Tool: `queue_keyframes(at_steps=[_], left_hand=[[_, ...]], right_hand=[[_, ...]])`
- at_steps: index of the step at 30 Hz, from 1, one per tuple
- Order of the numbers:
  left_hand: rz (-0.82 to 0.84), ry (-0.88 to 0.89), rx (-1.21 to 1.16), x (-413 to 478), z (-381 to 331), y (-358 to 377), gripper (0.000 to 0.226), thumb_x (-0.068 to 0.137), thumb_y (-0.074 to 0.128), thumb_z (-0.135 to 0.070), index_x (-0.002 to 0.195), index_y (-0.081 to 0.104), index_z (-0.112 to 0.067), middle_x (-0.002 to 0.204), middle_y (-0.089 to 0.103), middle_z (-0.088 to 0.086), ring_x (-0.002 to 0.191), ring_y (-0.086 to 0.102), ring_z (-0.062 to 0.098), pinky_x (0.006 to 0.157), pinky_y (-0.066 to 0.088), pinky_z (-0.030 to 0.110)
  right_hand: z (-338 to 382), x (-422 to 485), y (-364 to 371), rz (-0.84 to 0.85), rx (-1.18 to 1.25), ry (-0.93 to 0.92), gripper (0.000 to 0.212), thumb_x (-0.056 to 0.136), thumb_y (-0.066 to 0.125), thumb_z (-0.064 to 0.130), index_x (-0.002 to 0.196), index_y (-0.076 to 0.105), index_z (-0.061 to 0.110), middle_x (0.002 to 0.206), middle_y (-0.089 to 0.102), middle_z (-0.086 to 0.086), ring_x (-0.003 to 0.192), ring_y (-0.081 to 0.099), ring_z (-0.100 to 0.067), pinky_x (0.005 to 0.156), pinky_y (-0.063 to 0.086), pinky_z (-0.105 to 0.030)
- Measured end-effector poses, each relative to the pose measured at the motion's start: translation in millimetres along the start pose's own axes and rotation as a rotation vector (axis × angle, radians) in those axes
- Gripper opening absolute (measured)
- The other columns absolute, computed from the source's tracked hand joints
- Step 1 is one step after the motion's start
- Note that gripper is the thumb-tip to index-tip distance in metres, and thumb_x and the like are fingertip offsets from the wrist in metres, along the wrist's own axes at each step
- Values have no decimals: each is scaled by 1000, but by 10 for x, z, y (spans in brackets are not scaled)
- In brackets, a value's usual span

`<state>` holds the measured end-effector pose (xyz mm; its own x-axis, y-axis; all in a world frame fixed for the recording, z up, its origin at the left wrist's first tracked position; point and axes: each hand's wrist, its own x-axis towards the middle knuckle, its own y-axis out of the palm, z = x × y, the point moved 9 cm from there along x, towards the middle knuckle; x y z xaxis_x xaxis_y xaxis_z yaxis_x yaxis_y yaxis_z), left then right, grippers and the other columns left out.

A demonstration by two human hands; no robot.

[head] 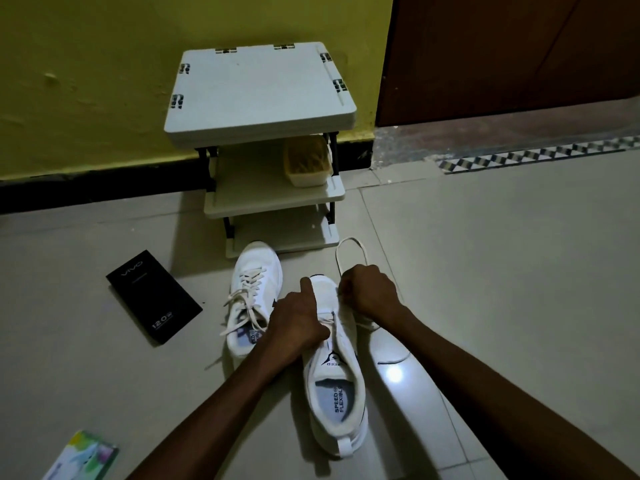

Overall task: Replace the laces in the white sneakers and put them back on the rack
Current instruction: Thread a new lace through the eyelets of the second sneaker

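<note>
Pinching a lace [350,239] with right hand [369,292]; left hand [298,320] grips sneaker [337,386] marked SPEED FLEXIBLE.

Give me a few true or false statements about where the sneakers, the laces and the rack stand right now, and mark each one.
1. The near sneaker and the far sneaker are both on the floor, not on the rack. True.
2. The right hand grips a lace loop. True.
3. The far sneaker has no lace in it. False: it is laced.
4. The black box lies on top of the rack. False: it lies on the floor, left of the sneakers.
5. The left hand holds the near sneaker. True.
</note>
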<state>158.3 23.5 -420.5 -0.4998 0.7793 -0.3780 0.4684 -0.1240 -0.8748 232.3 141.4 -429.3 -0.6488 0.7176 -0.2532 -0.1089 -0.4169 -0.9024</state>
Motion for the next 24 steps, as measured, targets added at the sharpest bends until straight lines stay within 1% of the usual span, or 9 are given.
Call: queue_keyframes(at_steps=[2, 7, 11, 13, 17, 19, 21, 23, 24], left_hand=[[-22, -10, -62, -33, 40, -34, 64, 77, 71, -25, 127, 35, -10, 116, 59, 12, 105, 58, 30, 81, 43, 32], [-42, -8, -102, -96, 64, -81, 51, 80, 69, -25, 121, 44, -10, 114, 60, 12, 105, 56, 29, 78, 39, 30], [-19, -9, -112, -86, 57, -66, 47, 79, 69, -26, 117, 47, -9, 112, 61, 11, 104, 57, 28, 78, 40, 30], [-15, -13, -124, -83, 65, -64, 46, 77, 70, -26, 115, 48, -10, 110, 62, 10, 102, 57, 28, 78, 41, 30], [1, -11, -157, -89, 93, -51, 47, 74, 72, -24, 113, 49, -10, 109, 62, 9, 100, 57, 27, 75, 41, 29], [-9, -14, -173, -107, 104, -61, 47, 73, 72, -23, 112, 48, -11, 106, 61, 5, 98, 56, 25, 72, 40, 28], [-39, -23, -194, -130, 112, -93, 48, 73, 73, -22, 110, 46, -12, 97, 60, 3, 91, 55, 22, 68, 37, 27], [-69, -37, -212, -164, 124, -120, 48, 74, 73, -20, 111, 43, -11, 92, 60, 4, 82, 53, 21, 64, 36, 27], [-85, -44, -220, -178, 130, -127, 49, 74, 72, -19, 112, 42, -11, 91, 60, 5, 80, 53, 20, 62, 36, 27]], right_hand=[[-45, 17, 13, -38, -51, 12, 18, 88, 61, 23, 101, 72, 17, 100, 70, -7, 92, 67, -29, 69, 45, -27], [-227, 13, 217, 71, -65, 24, 27, 87, 63, 38, 101, 65, 16, 108, 65, -5, 99, 64, -27, 80, 51, -34], [-280, 25, 205, 51, -1, 12, 22, 82, 69, 35, 103, 67, 27, 106, 67, 1, 98, 65, -23, 76, 50, -31], [-268, 42, 225, 61, 25, 1, 18, 79, 71, 29, 97, 71, 29, 101, 71, 2, 93, 67, -20, 74, 52, -29], [-256, 99, 241, 52, 137, -9, 6, 80, 73, 24, 83, 77, 23, 87, 74, -1, 82, 69, -19, 67, 53, -27], [-231, 123, 276, 56, 131, -14, 14, 82, 71, 29, 87, 77, 17, 88, 74, -6, 80, 68, -22, 67, 53, -29], [-183, 107, 306, 58, 34, -10, 20, 83, 67, 32, 90, 72, 13, 91, 71, -7, 80, 66, -23, 68, 52, -30], [-69, 88, 99, -90, -21, -70, 20, 90, 60, 33, 91, 68, 14, 94, 66, -4, 80, 64, -21, 69, 49, -29], [4, 42, -140, -236, 81, -103, 20, 94, 56, 31, 92, 66, 14, 93, 64, 0, 78, 62, -17, 68, 45, -27]])
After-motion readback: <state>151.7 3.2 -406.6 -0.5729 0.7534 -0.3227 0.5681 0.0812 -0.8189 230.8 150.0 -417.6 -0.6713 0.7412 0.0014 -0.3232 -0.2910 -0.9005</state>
